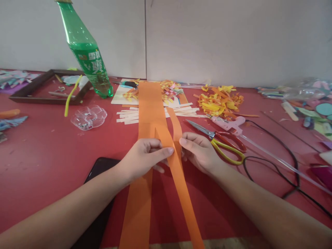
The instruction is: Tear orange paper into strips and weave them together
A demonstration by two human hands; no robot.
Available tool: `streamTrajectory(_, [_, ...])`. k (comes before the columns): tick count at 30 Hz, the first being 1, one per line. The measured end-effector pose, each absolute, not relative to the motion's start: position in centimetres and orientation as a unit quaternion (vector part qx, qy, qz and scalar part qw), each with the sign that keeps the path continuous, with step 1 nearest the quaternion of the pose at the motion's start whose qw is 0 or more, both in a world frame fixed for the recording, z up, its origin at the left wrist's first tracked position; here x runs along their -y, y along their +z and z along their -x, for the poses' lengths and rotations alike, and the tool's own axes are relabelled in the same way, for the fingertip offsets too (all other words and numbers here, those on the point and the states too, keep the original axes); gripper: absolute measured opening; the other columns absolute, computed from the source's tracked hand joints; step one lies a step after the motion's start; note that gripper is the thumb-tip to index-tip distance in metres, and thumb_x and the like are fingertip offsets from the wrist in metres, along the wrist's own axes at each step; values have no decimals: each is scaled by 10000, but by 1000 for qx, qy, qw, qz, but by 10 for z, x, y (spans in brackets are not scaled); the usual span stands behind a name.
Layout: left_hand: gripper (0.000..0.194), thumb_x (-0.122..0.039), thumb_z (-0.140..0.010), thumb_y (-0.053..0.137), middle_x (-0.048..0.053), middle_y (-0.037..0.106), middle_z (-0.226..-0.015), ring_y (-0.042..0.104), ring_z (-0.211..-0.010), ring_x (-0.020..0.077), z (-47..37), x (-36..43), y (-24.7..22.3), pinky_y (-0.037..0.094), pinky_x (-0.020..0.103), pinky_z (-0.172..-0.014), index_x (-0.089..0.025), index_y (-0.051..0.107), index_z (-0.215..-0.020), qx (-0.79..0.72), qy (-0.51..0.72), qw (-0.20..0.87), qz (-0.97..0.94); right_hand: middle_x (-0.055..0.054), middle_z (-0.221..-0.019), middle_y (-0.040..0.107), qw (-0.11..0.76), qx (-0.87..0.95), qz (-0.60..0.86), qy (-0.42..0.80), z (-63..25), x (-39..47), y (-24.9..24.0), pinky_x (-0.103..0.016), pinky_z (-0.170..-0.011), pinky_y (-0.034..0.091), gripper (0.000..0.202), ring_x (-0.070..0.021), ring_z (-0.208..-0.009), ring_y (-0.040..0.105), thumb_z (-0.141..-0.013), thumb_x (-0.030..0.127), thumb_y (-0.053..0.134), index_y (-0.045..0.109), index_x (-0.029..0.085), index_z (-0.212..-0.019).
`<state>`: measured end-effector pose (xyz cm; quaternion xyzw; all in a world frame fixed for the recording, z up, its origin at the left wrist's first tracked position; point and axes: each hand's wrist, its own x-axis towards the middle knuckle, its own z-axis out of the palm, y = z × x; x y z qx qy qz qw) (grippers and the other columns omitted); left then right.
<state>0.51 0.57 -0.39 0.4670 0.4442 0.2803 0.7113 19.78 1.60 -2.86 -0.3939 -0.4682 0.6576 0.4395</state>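
My left hand pinches a long narrow orange paper strip between thumb and fingers. The strip's lower part runs toward the table's front edge. My right hand pinches another stretch of orange paper just to the right; I cannot tell whether both are one folded strip. Beneath my left hand lies a wide orange paper band, reaching from the back of the table to the front. Scissors with red and yellow handles lie just beyond my right hand.
A green bottle stands behind a clear flower-shaped dish. A wooden frame, pale paper strips, orange and yellow scraps and a pink glue gun with a black cord lie around. A black phone is under my left forearm.
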Motion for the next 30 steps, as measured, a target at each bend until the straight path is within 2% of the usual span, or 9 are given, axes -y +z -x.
streamTrajectory(6, [282,-415,-793,714,28,698,-770,667,-650,115,-5,-6,-6,553,191,-558,-139,668,-831,-448,306,710,-449,32,-610,593,414,504,407,640,-198,-15,-30,-209,-463,403,260,-74,-491,499,-794,390,740,624,173,-709])
streamTrajectory(14, [264,-408,-789,723,30,714,-827,672,-695,115,-5,-8,-6,548,175,-554,-150,680,-823,-456,326,708,-430,42,-570,557,451,497,408,619,-198,-16,-29,-219,-467,398,296,-74,-473,476,-794,371,743,570,184,-643])
streamTrajectory(19, [278,-413,-828,682,46,722,-871,688,-734,127,-5,-5,-3,554,189,-581,-146,678,-907,-422,299,715,-471,38,-579,578,460,491,410,616,-196,-16,-28,-219,-487,394,275,-78,-492,496,-794,363,745,585,182,-662])
streamTrajectory(25, [280,-379,-836,671,43,693,-757,656,-640,116,-6,-5,-2,546,212,-587,-115,648,-926,-421,292,708,-486,28,-555,574,443,488,390,643,-197,-14,-26,-235,-479,391,310,-89,-476,493,-786,429,734,610,174,-661])
streamTrajectory(30, [278,-373,-843,665,37,708,-837,657,-696,121,-5,-6,-4,536,204,-584,-154,665,-1014,-411,321,693,-498,10,-621,615,407,512,391,648,-198,-13,-28,-237,-474,379,264,-89,-487,498,-786,410,741,648,167,-738])
